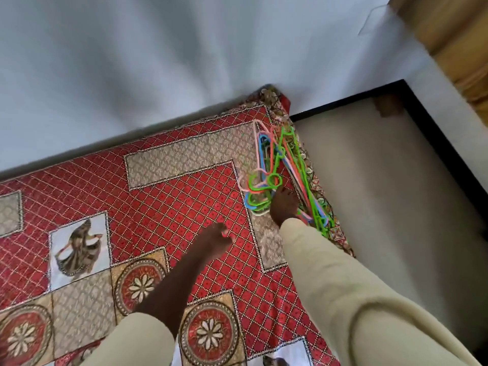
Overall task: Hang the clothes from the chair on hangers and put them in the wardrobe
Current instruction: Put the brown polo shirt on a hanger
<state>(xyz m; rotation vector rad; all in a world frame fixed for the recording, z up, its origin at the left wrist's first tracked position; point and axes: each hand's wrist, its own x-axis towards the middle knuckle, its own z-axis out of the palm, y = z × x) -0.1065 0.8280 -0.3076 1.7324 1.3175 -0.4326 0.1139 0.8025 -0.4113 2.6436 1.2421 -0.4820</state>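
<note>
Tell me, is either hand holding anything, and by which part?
The right hand reaches into the pile of plastic hangers near their hooks; whether it grips one cannot be told. The left hand holds nothing.

The right hand [284, 204] lies on a pile of hangers [280, 170] at the bed [184, 207] corner. A wall [158, 62] stands close beyond the pile. Right of the hand, the bed ends and bare floor [383, 180] opens up. Left of it, flat blanket, where the left hand [214, 241] hovers.
</note>
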